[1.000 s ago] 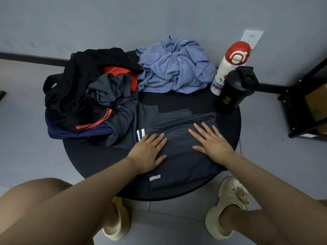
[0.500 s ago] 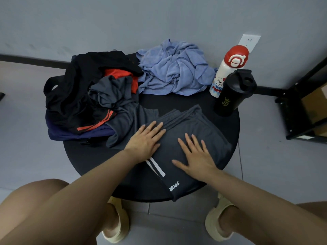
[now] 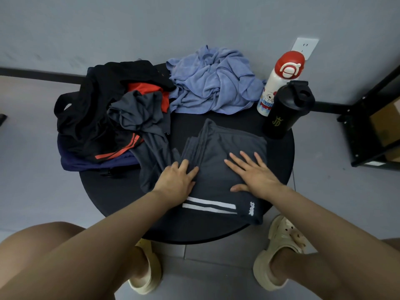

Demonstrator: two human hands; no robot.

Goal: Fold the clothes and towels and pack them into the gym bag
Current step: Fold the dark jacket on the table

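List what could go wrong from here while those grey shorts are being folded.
1. The grey shorts overhang the table's near edge; with both hands, left hand and right hand, only pressing flat, they might slide off.
2. The black shaker bottle and white bottle stand close beside the shorts; a sweeping fold could tip them.
3. The loose grey shirt lies against the shorts and may get caught in the fold.
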